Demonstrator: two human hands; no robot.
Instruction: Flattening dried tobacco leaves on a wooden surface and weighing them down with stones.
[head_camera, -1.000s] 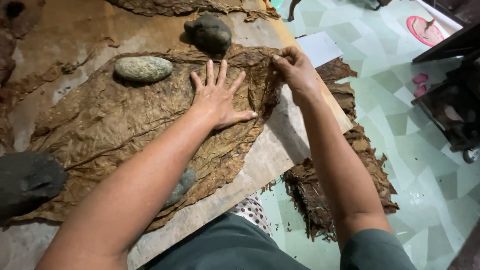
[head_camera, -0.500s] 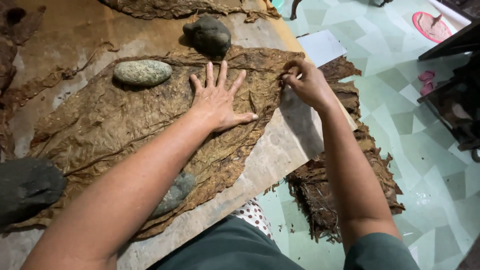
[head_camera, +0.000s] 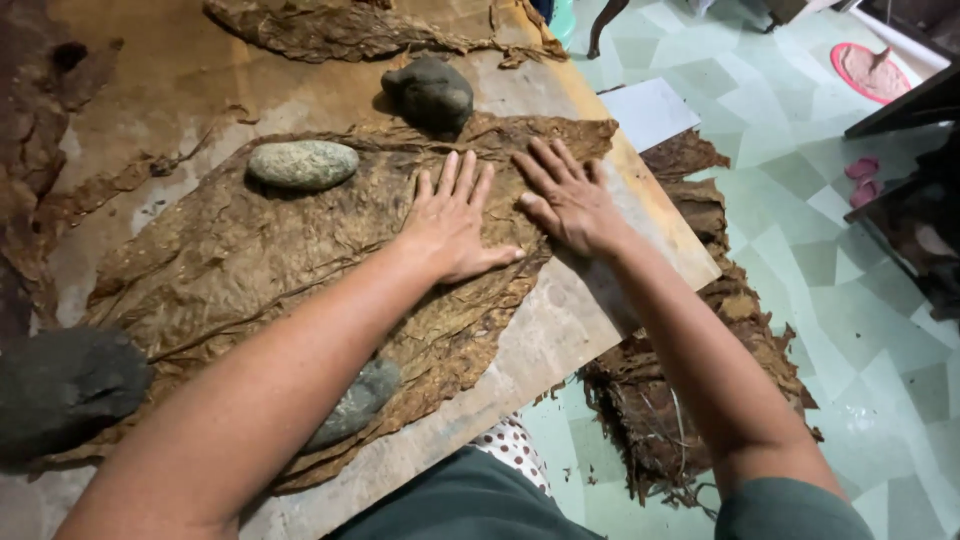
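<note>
Brown leaf (head_camera: 260, 270) under spread fingers (head_camera: 455, 185)

A pale grey oval stone (head_camera: 303, 164) lies in the upper left part of the frame. A darker, rough stone (head_camera: 432, 94) sits near the top centre. A large dark stone (head_camera: 65, 388) is at the left edge, low. A white sheet (head_camera: 650, 111) lies on the green tiled floor (head_camera: 860, 300), upper right. A pink mat (head_camera: 875, 72) is in the top right corner.
</note>
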